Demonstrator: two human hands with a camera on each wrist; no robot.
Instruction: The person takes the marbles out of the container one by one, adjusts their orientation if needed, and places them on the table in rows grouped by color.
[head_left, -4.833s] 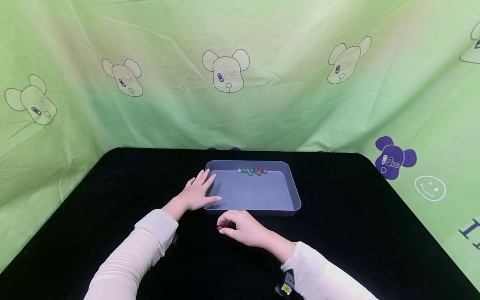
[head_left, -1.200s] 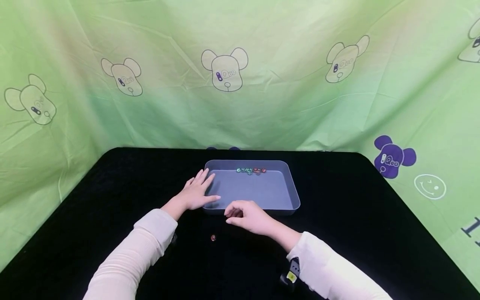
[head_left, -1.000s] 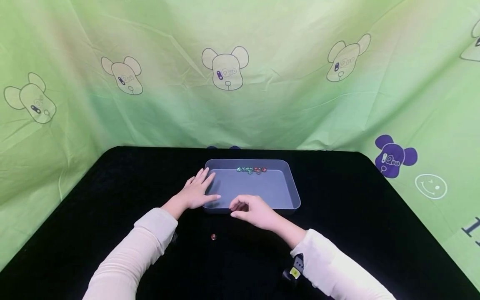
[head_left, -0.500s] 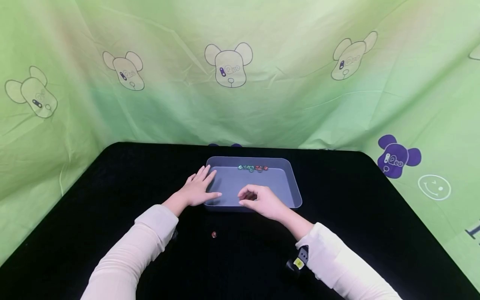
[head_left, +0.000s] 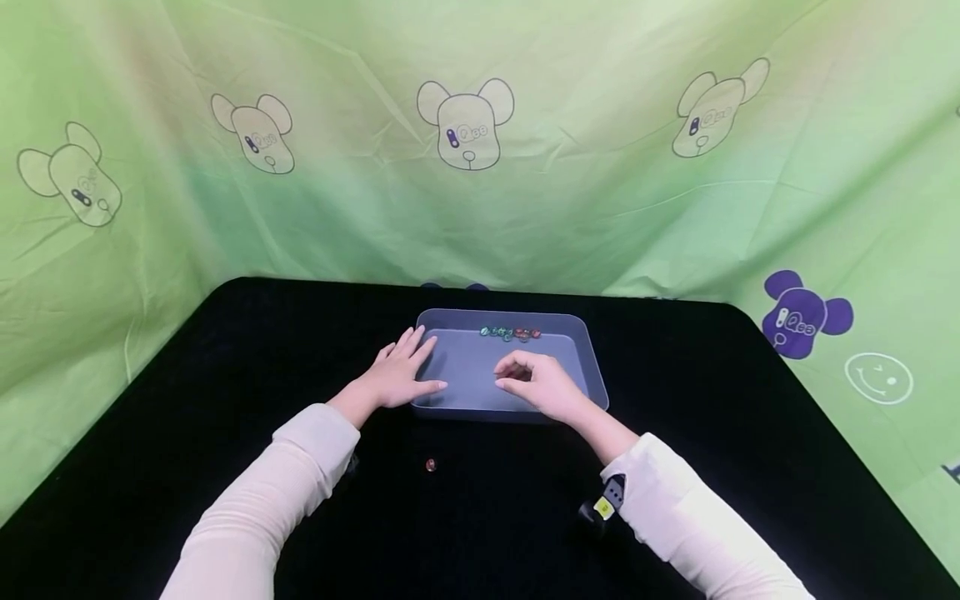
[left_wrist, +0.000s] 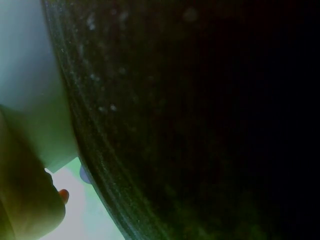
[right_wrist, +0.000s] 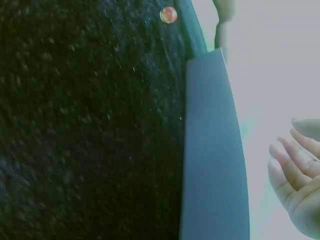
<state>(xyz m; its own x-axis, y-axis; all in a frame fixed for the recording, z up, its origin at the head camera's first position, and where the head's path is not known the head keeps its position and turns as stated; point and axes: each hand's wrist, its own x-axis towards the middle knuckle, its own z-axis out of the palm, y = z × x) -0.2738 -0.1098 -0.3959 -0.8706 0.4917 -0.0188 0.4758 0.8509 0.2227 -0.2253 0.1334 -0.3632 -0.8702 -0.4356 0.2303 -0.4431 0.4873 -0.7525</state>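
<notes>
In the head view, a grey rectangular tray (head_left: 465,404) lies on a black-covered table. My left hand (head_left: 393,377) rests at the tray's left wall with its fingers spread and the thumb over the rim. My right hand (head_left: 543,385) hovers above the near right part of the tray. Its fingers are loosely bent, with a gap to the thumb, and no object shows between them in either view. Several green marbles (head_left: 495,332) and several red ones (head_left: 525,334) sit along the tray's far wall. A single red marble (head_left: 431,465) lies on the cloth before the tray.
The black cloth (head_left: 480,533) covers the table up to a green printed curtain (head_left: 337,208) behind it. In the right wrist view, the tray's outer wall (right_wrist: 212,150) stands beside the cloth. The left wrist view is dark and mostly cloth.
A red marble once in my right hand now lies on the cloth. The right hand has since moved forward and right, over the tray. My left hand stays at the tray's left side.
</notes>
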